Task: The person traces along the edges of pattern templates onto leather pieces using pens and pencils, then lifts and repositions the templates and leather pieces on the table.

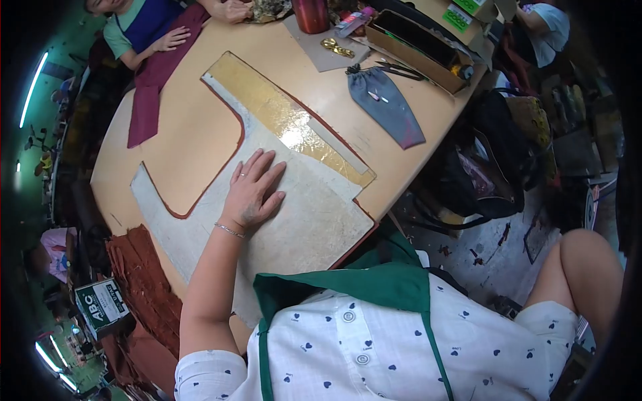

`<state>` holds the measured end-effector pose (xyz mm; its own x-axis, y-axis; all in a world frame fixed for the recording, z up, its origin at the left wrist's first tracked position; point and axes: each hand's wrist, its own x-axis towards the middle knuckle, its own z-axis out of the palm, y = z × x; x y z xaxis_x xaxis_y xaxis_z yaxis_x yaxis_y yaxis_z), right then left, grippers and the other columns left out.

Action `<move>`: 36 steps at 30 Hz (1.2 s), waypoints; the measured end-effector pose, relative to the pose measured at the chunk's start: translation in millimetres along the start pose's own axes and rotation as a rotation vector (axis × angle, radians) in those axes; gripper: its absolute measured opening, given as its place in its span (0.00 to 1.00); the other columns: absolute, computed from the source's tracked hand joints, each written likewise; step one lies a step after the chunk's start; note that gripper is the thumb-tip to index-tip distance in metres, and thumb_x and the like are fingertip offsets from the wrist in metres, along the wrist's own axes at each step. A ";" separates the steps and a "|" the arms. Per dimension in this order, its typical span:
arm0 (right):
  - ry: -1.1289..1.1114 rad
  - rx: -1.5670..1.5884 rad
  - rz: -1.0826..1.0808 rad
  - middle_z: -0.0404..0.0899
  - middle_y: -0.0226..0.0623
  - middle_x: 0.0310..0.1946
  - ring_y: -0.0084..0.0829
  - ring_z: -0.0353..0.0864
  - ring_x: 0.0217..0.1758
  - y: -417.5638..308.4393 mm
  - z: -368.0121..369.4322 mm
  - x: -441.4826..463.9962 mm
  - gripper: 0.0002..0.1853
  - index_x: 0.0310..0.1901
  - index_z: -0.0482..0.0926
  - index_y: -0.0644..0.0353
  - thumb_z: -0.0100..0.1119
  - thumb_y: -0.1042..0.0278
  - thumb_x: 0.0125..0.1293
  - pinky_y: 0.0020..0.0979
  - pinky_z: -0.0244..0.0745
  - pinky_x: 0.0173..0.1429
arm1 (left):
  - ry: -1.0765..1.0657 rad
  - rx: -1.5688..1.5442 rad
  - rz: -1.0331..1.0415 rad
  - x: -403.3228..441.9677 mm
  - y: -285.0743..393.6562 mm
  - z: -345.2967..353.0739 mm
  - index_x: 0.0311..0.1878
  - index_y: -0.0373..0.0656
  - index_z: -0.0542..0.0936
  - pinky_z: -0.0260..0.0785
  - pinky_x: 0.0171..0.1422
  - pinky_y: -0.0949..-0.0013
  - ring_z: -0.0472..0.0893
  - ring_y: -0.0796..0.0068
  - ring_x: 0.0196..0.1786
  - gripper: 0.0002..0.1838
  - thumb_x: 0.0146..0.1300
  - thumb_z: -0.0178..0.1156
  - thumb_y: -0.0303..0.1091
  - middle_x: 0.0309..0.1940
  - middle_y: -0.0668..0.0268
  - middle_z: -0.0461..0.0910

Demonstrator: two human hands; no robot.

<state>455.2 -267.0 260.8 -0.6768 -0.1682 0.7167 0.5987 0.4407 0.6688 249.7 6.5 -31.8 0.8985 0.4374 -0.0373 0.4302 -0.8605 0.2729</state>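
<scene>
My left hand point(257, 190) lies flat on a large pale grey pattern piece point(301, 227), its fingers spread and nothing held in them. Reddish-brown cloth shows along the pattern's edges, beneath it. A shiny yellowish strip point(267, 100) runs along the pattern's upper right side, with a narrow grey strip point(338, 148) on it. A curved cut-out in the pattern leaves bare table point(184, 134) visible. On the right, a bare limb point(588, 274) extends from my white sleeve, bent upward; the hand at its end is not visible.
A grey drawstring pouch point(388, 110), black scissors point(400, 69), gold-handled scissors point(337, 47) and a cardboard box point(421, 50) occupy the far right. Across the table, a person's hand point(172, 40) rests on maroon cloth point(144, 113). Rust-brown cloth point(144, 281) hangs at the left edge.
</scene>
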 end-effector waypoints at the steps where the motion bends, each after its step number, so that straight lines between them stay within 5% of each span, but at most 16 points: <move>1: 0.010 -0.023 -0.004 0.57 0.18 0.15 0.13 0.58 0.16 1.5 -4.4 -3.0 0.10 0.25 0.64 0.49 0.40 0.65 0.66 0.17 0.58 0.20 | -0.012 0.000 -0.003 0.5 1.0 -1.4 0.58 0.52 0.68 0.42 0.68 0.48 0.53 0.59 0.68 0.28 0.53 0.53 0.46 0.64 0.61 0.58; 9: 0.128 -0.279 -0.005 0.53 0.17 0.13 0.12 0.55 0.14 28.5 -42.1 -38.1 0.17 0.20 0.61 0.48 0.38 0.61 0.68 0.15 0.55 0.19 | 0.007 -0.130 0.013 5.7 -4.3 -4.3 0.56 0.51 0.71 0.44 0.67 0.48 0.56 0.59 0.67 0.25 0.54 0.54 0.47 0.61 0.62 0.62; 12: 0.282 -0.342 0.274 0.52 0.16 0.12 0.12 0.54 0.13 43.6 -67.0 -86.8 0.19 0.18 0.60 0.48 0.37 0.60 0.70 0.15 0.54 0.18 | 0.212 -0.263 0.071 19.8 -26.5 -6.2 0.48 0.43 0.75 0.57 0.61 0.56 0.66 0.56 0.58 0.19 0.55 0.54 0.42 0.52 0.59 0.71; 15: 0.558 0.464 0.819 0.52 0.24 0.13 0.20 0.55 0.19 43.5 -84.3 -183.2 0.20 0.14 0.59 0.52 0.48 0.59 0.62 0.25 0.52 0.26 | 0.451 -0.246 -0.014 49.2 -53.3 -9.8 0.44 0.40 0.77 0.65 0.54 0.62 0.72 0.54 0.51 0.16 0.58 0.53 0.40 0.46 0.58 0.74; 17: 0.704 0.106 1.161 0.50 0.25 0.15 0.21 0.52 0.20 29.6 29.1 -207.2 0.25 0.12 0.57 0.53 0.54 0.51 0.59 0.27 0.44 0.25 | 0.477 -0.239 -0.132 79.8 -80.1 -11.4 0.46 0.42 0.76 0.62 0.58 0.58 0.68 0.54 0.56 0.17 0.59 0.51 0.43 0.50 0.58 0.72; 18: 0.803 0.410 1.313 0.52 0.26 0.17 0.20 0.50 0.19 22.1 68.6 -224.2 0.24 0.16 0.61 0.54 0.50 0.46 0.60 0.26 0.47 0.23 | 0.488 -0.239 -0.184 95.4 -93.9 -11.9 0.47 0.43 0.76 0.60 0.59 0.56 0.67 0.55 0.58 0.18 0.60 0.51 0.44 0.52 0.58 0.71; 21: 0.616 1.046 1.604 0.60 0.26 0.19 0.17 0.56 0.20 6.7 190.4 -246.3 0.15 0.25 0.70 0.59 0.52 0.57 0.63 0.20 0.53 0.22 | 0.485 -0.074 -0.361 139.8 -139.4 -6.5 0.53 0.48 0.73 0.51 0.64 0.45 0.58 0.56 0.65 0.21 0.61 0.48 0.48 0.60 0.61 0.64; 24: 0.184 1.188 1.843 0.67 0.26 0.22 0.17 0.62 0.23 3.3 294.2 -259.3 0.11 0.28 0.72 0.59 0.48 0.62 0.66 0.20 0.58 0.28 | 0.389 -0.048 -0.617 162.4 -153.4 -21.4 0.58 0.52 0.68 0.42 0.64 0.37 0.50 0.58 0.69 0.25 0.61 0.47 0.52 0.65 0.64 0.57; 30: -0.095 1.180 1.933 0.66 0.25 0.21 0.18 0.60 0.19 32.5 479.5 -311.5 0.19 0.27 0.70 0.55 0.42 0.49 0.67 0.17 0.55 0.23 | 0.410 -0.023 -0.638 162.1 -163.4 -12.9 0.60 0.54 0.65 0.41 0.64 0.36 0.50 0.59 0.69 0.29 0.57 0.49 0.54 0.65 0.65 0.56; 32: -0.216 1.205 2.035 0.69 0.26 0.22 0.16 0.64 0.19 36.2 521.4 -314.9 0.15 0.29 0.69 0.56 0.47 0.53 0.66 0.16 0.58 0.23 | 0.425 -0.039 -0.641 161.5 -162.0 -12.2 0.60 0.54 0.66 0.41 0.64 0.37 0.50 0.60 0.69 0.28 0.57 0.49 0.54 0.65 0.65 0.56; 36: -0.120 1.361 2.036 0.71 0.28 0.23 0.18 0.71 0.21 28.3 576.9 -328.0 0.09 0.34 0.68 0.57 0.57 0.64 0.60 0.17 0.63 0.24 | 0.441 -0.033 -0.651 162.1 -163.2 -11.6 0.59 0.54 0.66 0.42 0.64 0.37 0.51 0.60 0.69 0.28 0.56 0.50 0.53 0.65 0.63 0.57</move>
<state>447.0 309.4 -69.3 0.0771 0.9970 -0.0082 -0.1895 0.0066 -0.9818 324.1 220.8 -71.2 0.3455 0.9202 0.1838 0.8492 -0.3900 0.3561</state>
